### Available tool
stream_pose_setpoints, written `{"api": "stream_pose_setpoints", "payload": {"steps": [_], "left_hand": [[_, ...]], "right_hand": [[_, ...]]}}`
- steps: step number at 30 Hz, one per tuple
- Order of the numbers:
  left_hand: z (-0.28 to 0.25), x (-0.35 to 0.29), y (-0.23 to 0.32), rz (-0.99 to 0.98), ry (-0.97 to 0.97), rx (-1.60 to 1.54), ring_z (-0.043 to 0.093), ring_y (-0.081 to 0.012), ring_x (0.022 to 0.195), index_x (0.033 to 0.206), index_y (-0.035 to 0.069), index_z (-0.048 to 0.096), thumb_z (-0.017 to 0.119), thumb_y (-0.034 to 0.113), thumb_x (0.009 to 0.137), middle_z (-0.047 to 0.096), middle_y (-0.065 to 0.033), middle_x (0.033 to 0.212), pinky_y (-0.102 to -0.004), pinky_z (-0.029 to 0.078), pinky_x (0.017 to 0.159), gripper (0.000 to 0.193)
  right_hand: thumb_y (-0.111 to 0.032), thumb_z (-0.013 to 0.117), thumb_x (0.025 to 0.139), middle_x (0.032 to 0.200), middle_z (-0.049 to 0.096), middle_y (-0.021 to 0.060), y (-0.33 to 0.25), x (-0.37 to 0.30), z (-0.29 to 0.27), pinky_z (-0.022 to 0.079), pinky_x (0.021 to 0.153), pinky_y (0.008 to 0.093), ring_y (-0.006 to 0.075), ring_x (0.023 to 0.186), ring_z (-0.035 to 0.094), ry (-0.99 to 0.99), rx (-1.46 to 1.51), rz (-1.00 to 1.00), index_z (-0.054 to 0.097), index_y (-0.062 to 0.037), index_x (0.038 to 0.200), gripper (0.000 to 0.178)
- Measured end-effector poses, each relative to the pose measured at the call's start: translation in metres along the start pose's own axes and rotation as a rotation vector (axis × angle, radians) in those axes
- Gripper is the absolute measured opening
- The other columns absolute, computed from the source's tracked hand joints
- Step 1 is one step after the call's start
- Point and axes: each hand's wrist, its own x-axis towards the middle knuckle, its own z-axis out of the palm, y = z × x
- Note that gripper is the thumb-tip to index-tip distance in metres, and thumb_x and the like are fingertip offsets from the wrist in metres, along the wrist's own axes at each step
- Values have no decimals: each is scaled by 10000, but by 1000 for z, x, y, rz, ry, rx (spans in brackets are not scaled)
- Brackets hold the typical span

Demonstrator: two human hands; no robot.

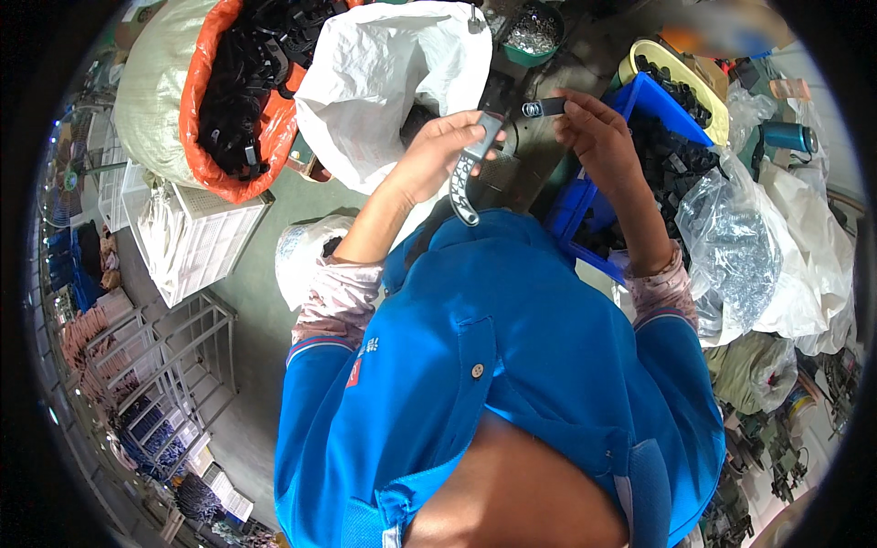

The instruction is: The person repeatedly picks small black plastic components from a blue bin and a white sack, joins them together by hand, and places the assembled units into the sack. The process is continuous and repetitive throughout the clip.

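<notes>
A big white woven sack (343, 110) stands open in front, near the left hand (438, 151). A blue plastic box (565, 215) on the right has black bits (662, 155) in it. The left hand holds tight to a curved grey, black and silver piece (463, 187). The right hand (598, 137) pinches a small, flat black strip (545, 108) near that piece, not touching it

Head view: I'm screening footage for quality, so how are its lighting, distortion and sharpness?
Head view: bright light on the white sack, glints on the clear plastic bag; head view: black corners, scene curving along the left rim; head view: a smeared patch at upper right, the left hand fairly sharp.
</notes>
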Motion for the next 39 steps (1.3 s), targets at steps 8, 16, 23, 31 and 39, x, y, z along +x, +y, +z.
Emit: {"api": "stream_pose_setpoints", "payload": {"steps": [8,16,23,31,39], "left_hand": [[10,0,-7,32,-72,209,646,-119,846,1273,61,560,598,132,899,659,-76,1156,-206,492,651,382],[19,1,-9,-15,-111,185,643,-128,858,1291,70,541,610,155,901,645,-80,1180,-221,507,621,405],[22,2,-12,-37,-112,169,641,-128,862,1300,70,533,604,148,906,643,-81,1184,-221,508,598,408],[26,5,-20,-4,-107,145,642,-126,857,1297,63,540,591,134,909,648,-80,1172,-213,520,594,399],[30,8,-26,17,-74,89,651,-129,868,1289,37,537,584,123,920,646,-87,1173,-194,531,586,382]], "right_hand": [[-139,650,911,865,656,50,-17,5,2,485,701,254,116,759,611,-48,-350,-74,627,9,1084,228],[-152,668,888,831,646,39,-24,5,-1,466,687,241,102,728,592,-107,-498,-79,631,25,1093,273],[-158,674,884,832,648,36,-27,7,-4,472,693,242,97,732,589,-137,-525,-92,647,29,1067,263],[-146,685,874,830,649,29,-26,8,-10,471,690,241,95,728,587,-146,-522,-83,661,18,1043,237],[-137,688,869,793,636,29,-16,9,-7,449,669,236,90,700,574,-168,-543,-64,667,15,1015,212]]}}
